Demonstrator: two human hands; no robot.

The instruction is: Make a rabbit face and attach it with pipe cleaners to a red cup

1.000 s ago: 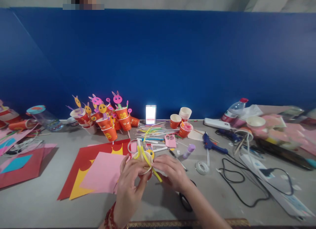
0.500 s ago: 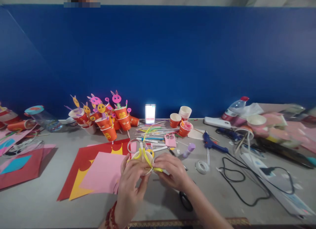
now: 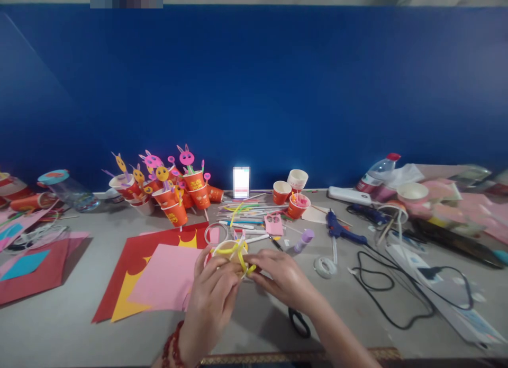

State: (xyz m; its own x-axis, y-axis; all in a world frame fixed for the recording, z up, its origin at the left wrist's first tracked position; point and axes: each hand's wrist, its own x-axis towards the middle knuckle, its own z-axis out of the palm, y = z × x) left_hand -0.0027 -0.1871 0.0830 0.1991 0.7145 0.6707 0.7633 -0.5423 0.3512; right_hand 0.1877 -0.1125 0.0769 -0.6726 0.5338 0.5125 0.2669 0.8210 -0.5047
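Note:
My left hand (image 3: 212,296) is wrapped round a paper cup (image 3: 226,250) held over the grey table, its rim facing me. A yellow straw (image 3: 238,253) lies bent across the cup's mouth. My right hand (image 3: 280,278) pinches the straw's end at the cup's right side. Both hands hover in front of the pink paper sheet (image 3: 166,275) lying on red and yellow card (image 3: 130,262). A red bead bracelet (image 3: 171,347) is on my left wrist.
Decorated orange cups with bunny toppers (image 3: 170,190) stand at the back left. Straws and pens (image 3: 246,214), stacked cups (image 3: 296,185), a blue glue gun (image 3: 341,230) with black cable (image 3: 381,294), tape roll (image 3: 324,267), scissors (image 3: 299,323) and a bottle (image 3: 375,174) crowd the table.
The yellow straw has been bent down across the cup's mouth and no longer sticks out to the lower right. My right hand shifted slightly toward the cup.

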